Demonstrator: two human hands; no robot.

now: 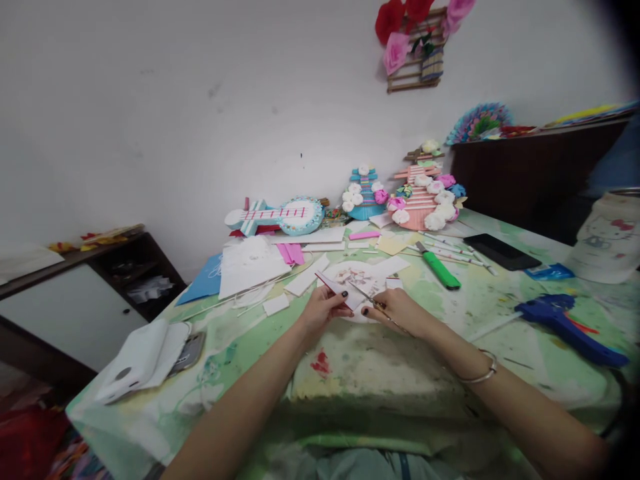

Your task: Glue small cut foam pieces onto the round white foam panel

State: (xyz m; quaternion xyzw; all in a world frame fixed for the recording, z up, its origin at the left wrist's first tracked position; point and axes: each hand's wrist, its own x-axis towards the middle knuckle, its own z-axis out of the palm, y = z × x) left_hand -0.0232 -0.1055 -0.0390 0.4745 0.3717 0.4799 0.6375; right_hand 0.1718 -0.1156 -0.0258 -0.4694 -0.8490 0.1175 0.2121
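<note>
My left hand [327,308] pinches a small flat piece of card [345,293], white on its face with a dark red edge. In my right hand [397,312] is a pair of scissors [379,305], its blades pointing left at the card. Whether the blades touch the card I cannot tell. Both hands are over the near rim of a round white plate [373,272] that holds many small paper scraps. White card strips [306,275] lie just beyond my left hand.
Farther right lie a green utility knife [440,267], a black phone [507,251] and a blue glue gun [570,327]. A Hello Kitty cup [607,237] stands at the right edge. Paper-flower crafts [425,193] and a blue-white instrument model [280,217] line the wall. A white case [145,363] lies left.
</note>
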